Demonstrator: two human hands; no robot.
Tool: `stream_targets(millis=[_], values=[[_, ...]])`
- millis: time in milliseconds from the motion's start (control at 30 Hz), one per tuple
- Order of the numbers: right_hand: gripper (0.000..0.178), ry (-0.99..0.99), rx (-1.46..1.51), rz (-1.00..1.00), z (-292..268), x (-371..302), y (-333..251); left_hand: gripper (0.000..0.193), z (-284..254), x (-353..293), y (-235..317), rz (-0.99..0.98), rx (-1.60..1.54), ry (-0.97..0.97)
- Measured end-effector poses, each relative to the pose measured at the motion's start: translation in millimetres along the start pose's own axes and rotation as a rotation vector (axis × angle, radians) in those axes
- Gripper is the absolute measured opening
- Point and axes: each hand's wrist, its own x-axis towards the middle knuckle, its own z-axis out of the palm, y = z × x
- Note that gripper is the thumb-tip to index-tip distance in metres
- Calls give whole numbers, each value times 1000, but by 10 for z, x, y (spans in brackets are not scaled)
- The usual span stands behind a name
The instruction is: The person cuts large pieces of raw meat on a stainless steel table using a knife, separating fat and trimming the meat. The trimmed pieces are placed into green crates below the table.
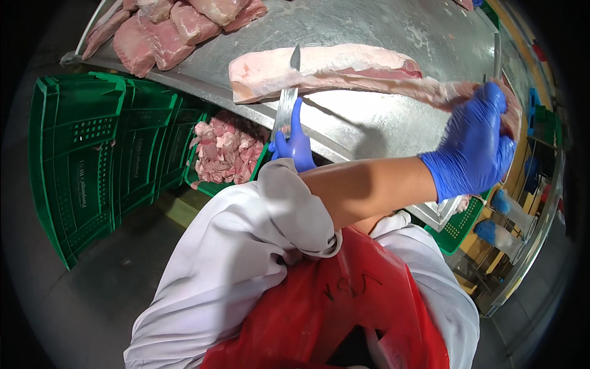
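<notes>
A long piece of pale, fatty raw meat (264,71) lies across the metal table. Along its near side runs a thin strip of fat and meat (424,90), stretched out to the right. My forearms cross, the left over the right. My left hand (473,141), in a blue glove, is closed on the strip's right end. At the left, my blue-gloved right hand (296,146) grips a knife (286,107); its handle is mostly hidden. The blade passes beneath the strip, and its tip shows beyond it, over the meat.
Several raw meat pieces (163,40) are heaped at the table's far left. Below the table edge (184,85), a green crate (212,187) holds meat trimmings, beside upright green crates (80,160). Another green crate (458,227) stands at the right, near a rack (516,270).
</notes>
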Motion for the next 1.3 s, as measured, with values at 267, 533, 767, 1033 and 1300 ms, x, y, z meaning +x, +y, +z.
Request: stream_targets(millis=[267, 533, 767, 1033, 1300], values=[[84, -79, -10, -120, 377, 246, -126, 15, -215, -120, 348, -14, -100, -20], [80, -93, -6, 134, 815, 561, -385, 13, -404, -117, 558, -20, -202, -7], [45, -33, 92, 125, 822, 1228, -440, 11, -376, -43, 722, -7, -319, -40], [54, -156, 130, 143, 1184, 1075, -659, 10, -466, 286, 891, 67, -462, 12], [64, -276, 220, 217, 897, 804, -749, 9, 50, 916, 1392, 228, -630, -74]])
